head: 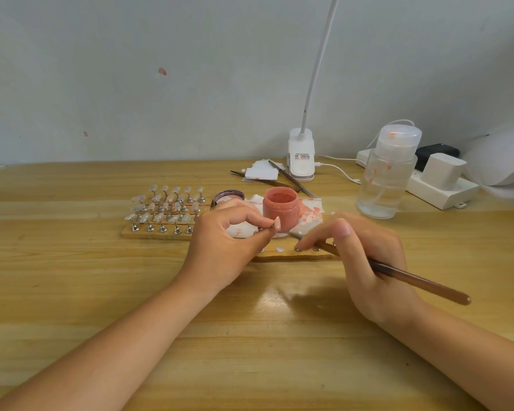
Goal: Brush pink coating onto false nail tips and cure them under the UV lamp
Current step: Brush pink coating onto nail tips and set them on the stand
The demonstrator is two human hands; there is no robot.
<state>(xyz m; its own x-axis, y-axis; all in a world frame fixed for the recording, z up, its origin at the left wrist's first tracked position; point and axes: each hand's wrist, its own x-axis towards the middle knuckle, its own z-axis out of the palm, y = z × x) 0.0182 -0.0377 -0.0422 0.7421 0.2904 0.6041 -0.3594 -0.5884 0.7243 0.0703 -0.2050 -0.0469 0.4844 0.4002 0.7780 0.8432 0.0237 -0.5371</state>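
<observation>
My left hand [226,241] pinches a small metal stand that carries a pale pink nail tip [277,224], held just in front of the open jar of pink coating [280,207]. My right hand [365,256] grips a brown brush [413,278]; its bristle end points left toward the nail tip and stops a little short of it. Under both hands lies a low wooden board [282,254] with round metal dots. A second wooden board [161,232] at the left carries several clear nail tips on metal stands. The white UV lamp [502,157] sits at the far right edge.
The jar's lid [229,195] lies left of the jar on a pink-stained white wipe [309,207]. A clear pump bottle [387,173], a white power strip [439,189] with plugs, a clip-on desk lamp [301,155], loose tools and white pads [263,173] stand behind.
</observation>
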